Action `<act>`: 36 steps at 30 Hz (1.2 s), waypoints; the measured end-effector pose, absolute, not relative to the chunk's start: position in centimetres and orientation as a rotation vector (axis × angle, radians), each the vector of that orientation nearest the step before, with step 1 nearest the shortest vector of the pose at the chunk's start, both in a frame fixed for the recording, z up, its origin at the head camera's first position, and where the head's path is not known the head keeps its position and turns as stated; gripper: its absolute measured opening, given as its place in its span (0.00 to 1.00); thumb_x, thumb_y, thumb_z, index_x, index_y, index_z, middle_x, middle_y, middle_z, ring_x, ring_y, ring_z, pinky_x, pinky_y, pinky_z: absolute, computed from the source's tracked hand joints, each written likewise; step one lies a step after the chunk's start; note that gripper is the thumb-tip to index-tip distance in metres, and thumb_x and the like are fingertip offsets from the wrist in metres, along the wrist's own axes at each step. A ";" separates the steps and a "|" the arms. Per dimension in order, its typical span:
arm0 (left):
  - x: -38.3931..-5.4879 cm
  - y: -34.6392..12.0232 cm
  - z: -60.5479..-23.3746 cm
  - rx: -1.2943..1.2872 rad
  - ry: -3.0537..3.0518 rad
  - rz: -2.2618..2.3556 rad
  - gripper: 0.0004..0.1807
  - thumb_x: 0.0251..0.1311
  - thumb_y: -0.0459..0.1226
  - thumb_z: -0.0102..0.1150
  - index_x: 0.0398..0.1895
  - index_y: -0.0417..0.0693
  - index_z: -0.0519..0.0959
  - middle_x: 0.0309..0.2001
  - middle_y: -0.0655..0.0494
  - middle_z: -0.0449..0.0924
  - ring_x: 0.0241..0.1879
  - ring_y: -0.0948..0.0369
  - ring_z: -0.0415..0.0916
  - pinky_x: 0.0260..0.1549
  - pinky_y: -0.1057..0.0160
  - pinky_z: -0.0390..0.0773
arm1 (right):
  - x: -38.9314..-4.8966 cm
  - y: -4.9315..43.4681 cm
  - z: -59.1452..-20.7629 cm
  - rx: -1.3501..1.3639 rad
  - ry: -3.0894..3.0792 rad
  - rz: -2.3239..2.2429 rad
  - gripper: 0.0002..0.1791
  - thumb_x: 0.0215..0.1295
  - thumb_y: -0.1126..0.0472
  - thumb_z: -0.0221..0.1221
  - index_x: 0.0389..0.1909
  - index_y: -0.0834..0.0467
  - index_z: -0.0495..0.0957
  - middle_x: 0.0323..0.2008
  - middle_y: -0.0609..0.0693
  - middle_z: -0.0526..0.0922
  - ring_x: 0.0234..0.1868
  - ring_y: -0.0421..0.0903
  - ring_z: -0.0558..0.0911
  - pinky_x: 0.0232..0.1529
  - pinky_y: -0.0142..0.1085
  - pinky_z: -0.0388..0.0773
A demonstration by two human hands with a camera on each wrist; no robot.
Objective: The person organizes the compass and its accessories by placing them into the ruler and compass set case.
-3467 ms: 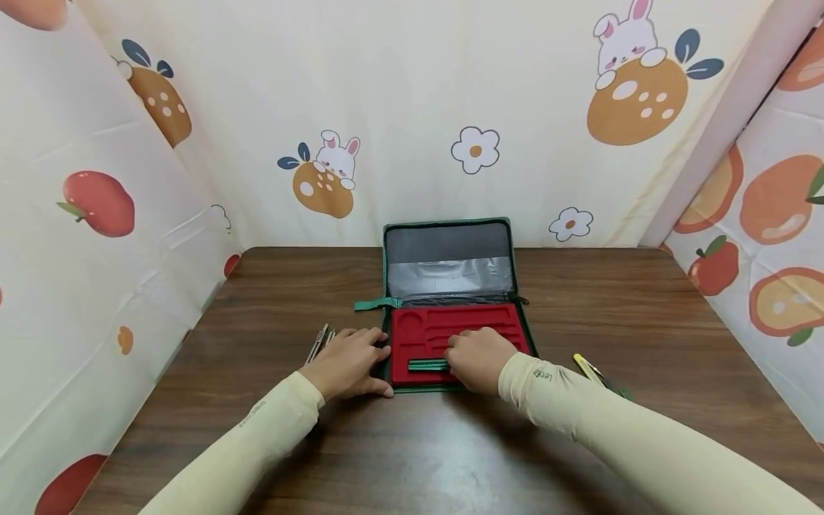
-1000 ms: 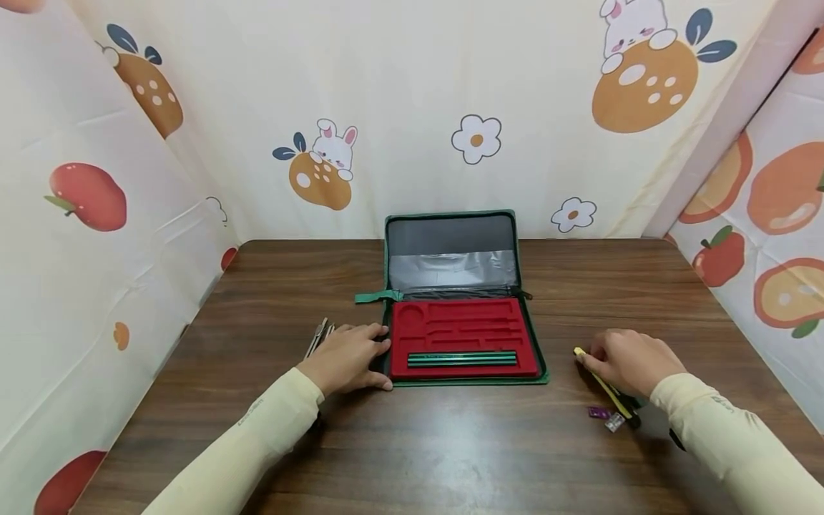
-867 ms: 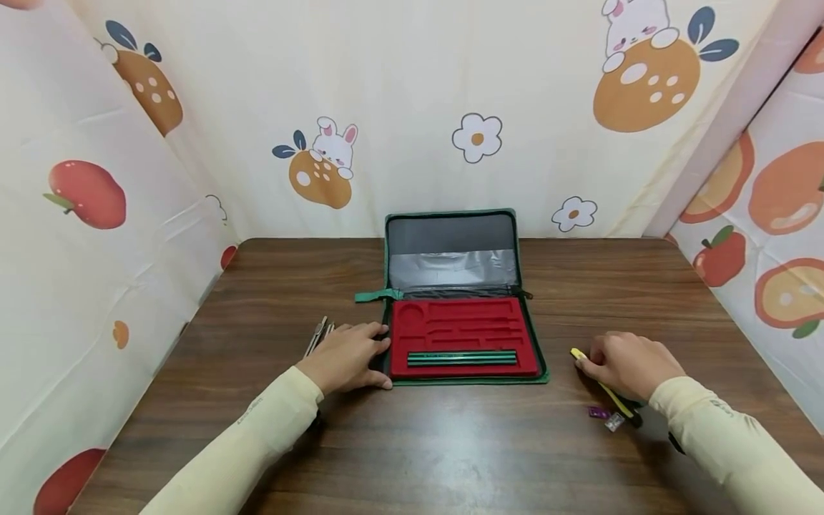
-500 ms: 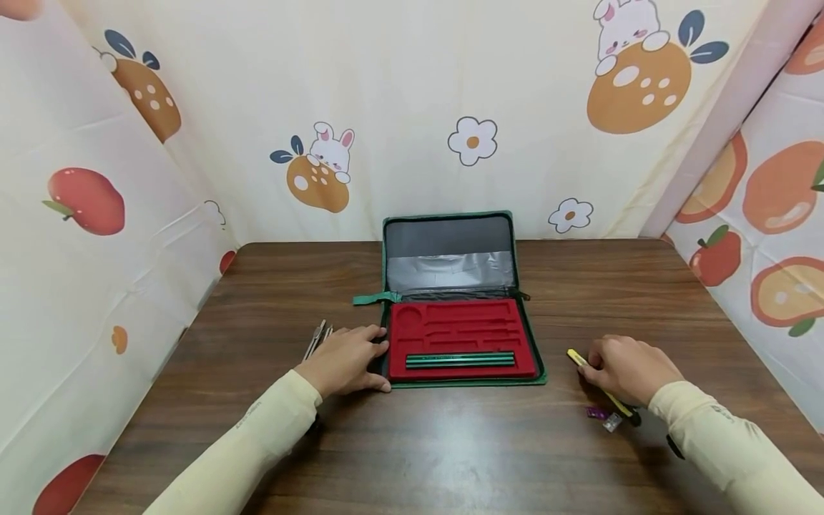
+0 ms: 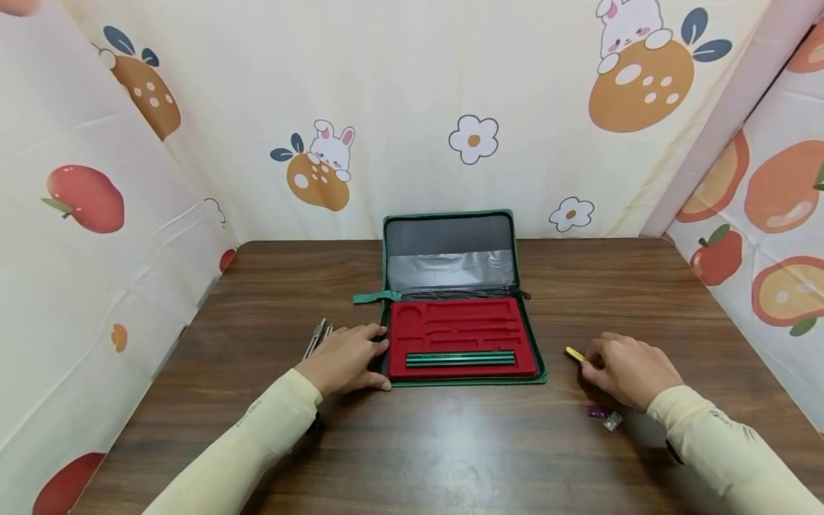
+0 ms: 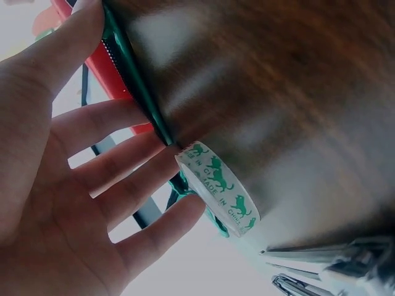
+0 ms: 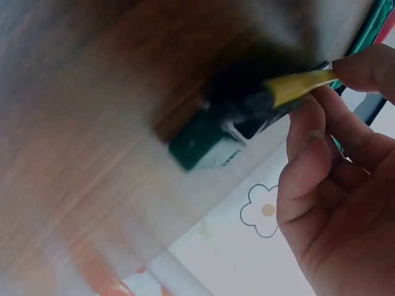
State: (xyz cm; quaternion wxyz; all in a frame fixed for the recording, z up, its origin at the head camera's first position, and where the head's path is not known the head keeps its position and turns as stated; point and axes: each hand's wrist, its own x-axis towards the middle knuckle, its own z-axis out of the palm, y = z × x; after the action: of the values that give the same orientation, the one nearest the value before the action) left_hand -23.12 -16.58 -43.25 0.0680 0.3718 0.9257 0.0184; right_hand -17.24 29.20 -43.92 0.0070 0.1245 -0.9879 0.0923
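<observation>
My left hand point(image 5: 346, 357) rests at the left edge of a green zip case point(image 5: 468, 383), its fingers spread and relaxed. In the left wrist view, a white ring printed with green animals point(image 6: 217, 188) stands against its fingertips. Two green pencils point(image 5: 460, 359) lie in the red molded insert point(image 5: 465, 315) of the opened case. Out to the right, my right hand point(image 5: 634, 368) pinches a slim yellow tool with a black end point(image 7: 302, 85) between thumb and fingers. In the head view only its yellow tip shows. Beyond it, in the right wrist view, is a green-and-white block point(image 7: 196, 140).
Metal drawing compasses point(image 5: 315, 337) lie left of my left hand. Small purple point(image 5: 597, 412) and clear point(image 5: 612, 420) pieces sit on the wooden table point(image 5: 450, 450) by my right hand. The case's grey lid point(image 5: 449, 236) leans against the printed curtain at the back.
The second pencil was let go in the insert and my right hand moved right to the yellow tool. The tool has since shifted slightly left, its black end now hidden. My left hand stayed put.
</observation>
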 end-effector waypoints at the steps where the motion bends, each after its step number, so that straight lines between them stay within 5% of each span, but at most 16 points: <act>1: -23.1 -16.6 -43.3 1.121 2.789 0.057 0.42 0.56 0.64 0.66 0.65 0.46 0.78 0.67 0.47 0.71 0.63 0.52 0.71 0.55 0.48 0.76 | -17.2 29.2 -43.9 0.387 -3.091 0.293 0.04 0.58 0.57 0.64 0.25 0.48 0.80 0.24 0.39 0.72 0.21 0.38 0.69 0.19 0.38 0.68; 36: -23.1 -16.5 -43.2 1.124 2.782 0.043 0.41 0.57 0.63 0.65 0.66 0.45 0.77 0.66 0.46 0.71 0.63 0.51 0.71 0.56 0.48 0.76 | -22.9 25.4 -39.9 0.625 -2.975 0.271 0.02 0.59 0.60 0.67 0.30 0.53 0.84 0.25 0.42 0.81 0.24 0.40 0.77 0.23 0.44 0.79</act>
State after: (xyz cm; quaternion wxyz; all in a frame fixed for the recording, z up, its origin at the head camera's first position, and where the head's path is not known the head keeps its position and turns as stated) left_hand -23.12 -16.53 -43.16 0.0705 0.3738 0.9247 0.0142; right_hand -22.88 25.44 -39.94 0.0449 0.2046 -0.9738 0.0888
